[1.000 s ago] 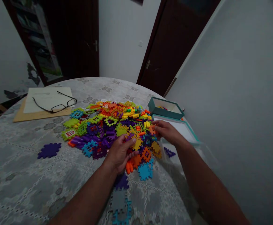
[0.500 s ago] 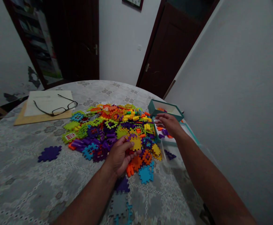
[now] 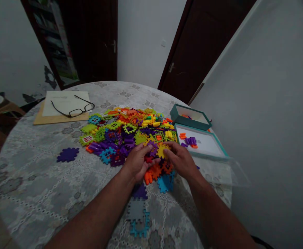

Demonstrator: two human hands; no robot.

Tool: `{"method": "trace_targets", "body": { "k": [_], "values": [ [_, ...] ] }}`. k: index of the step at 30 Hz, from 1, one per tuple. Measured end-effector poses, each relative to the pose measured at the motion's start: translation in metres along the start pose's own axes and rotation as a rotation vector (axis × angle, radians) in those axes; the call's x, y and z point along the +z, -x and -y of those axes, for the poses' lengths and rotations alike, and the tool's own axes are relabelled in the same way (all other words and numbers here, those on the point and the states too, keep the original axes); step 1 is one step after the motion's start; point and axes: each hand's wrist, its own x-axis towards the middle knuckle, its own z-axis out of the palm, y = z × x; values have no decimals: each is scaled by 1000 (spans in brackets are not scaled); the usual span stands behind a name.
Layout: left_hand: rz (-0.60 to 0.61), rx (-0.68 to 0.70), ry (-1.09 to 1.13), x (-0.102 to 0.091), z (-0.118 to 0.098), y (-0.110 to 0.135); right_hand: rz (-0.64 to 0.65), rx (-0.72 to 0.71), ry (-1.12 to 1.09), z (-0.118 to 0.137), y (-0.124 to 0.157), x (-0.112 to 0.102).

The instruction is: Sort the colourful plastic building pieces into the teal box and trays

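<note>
Over the front of a toy pile, my left hand (image 3: pixel 138 162) is closed on a purple interlocking tile (image 3: pixel 153 149), its thumb lying on top. A yellow interlocking tile (image 3: pixel 162 151) is pinched between the thumb and fingers of my right hand (image 3: pixel 181 159). The two tiles sit side by side, edges close; whether they are joined I cannot tell. Around and beyond my hands spreads the heap of plastic building tiles (image 3: pixel 114 125) in many colours. Just below lie orange pieces (image 3: pixel 148 177) and a light-blue tile (image 3: pixel 165 183).
A teal-edged box (image 3: pixel 191 117) and a shallow white lid (image 3: pixel 208 145) with orange and purple pegs (image 3: pixel 191 141) stand right. Purple tile (image 3: pixel 68 154) lies left. Glasses (image 3: pixel 76 112) rest on paper and a board (image 3: pixel 39 119). Grey (image 3: pixel 136 209) and blue tiles (image 3: pixel 140 232) lie in front.
My right hand has come left from over the shallow lid and taken hold of the yellow tile at my left hand. The view has shifted a little.
</note>
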Motion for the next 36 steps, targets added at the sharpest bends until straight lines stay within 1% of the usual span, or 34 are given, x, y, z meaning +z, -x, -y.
{"method": "trace_targets", "body": {
  "k": [2,4,6,7,9,10,11,13,15,17,18,20,23,24,26,28,29,30,31,33,36],
  "values": [
    [-28,15,-38,0,-1,-1,16,3,29,1,-1,-11],
    [-29,33,-80,-1,-1,-1,99,-3,82,2,-7,-24],
    [-21,44,-127,-1,0,0,160,29,120,1,-22,-40],
    [-15,43,-155,-1,2,0,165,67,115,0,-34,-49],
    [3,32,-212,0,4,1,93,180,21,-3,-63,-68],
    [15,27,-236,0,5,2,34,235,-53,-4,-80,-79],
    [28,22,-254,1,5,2,-57,277,-138,-6,-97,-89],
    [35,15,-270,2,6,4,-209,286,-241,-9,-130,-109],
    [22,24,-273,2,6,4,-322,264,-304,-12,-154,-124],
    [2,51,-273,2,5,5,-403,261,-354,-16,-167,-130],
    [-8,67,-275,2,4,5,-426,266,-371,-17,-169,-130],
    [-27,96,-285,2,3,5,-434,276,-390,-20,-165,-123],
    [-30,115,-313,0,2,4,-346,283,-407,-17,-140,-99],
    [-24,112,-321,0,2,3,-290,283,-410,-15,-128,-88],
    [-1,98,-330,-1,4,0,-130,260,-392,-7,-99,-67],
    [24,87,-330,-3,6,-2,68,198,-312,0,-69,-48],
    [40,84,-326,-4,8,-3,150,153,-252,4,-55,-39],
    [57,80,-319,-5,9,-4,201,105,-187,7,-43,-31],
    [71,75,-311,-5,10,-4,218,64,-128,8,-33,-25],
    [91,65,-297,-7,12,-5,205,14,-65,9,-19,-18],
    [83,58,-302,-8,13,-5,189,31,-84,2,-14,-20]
  ]
}}
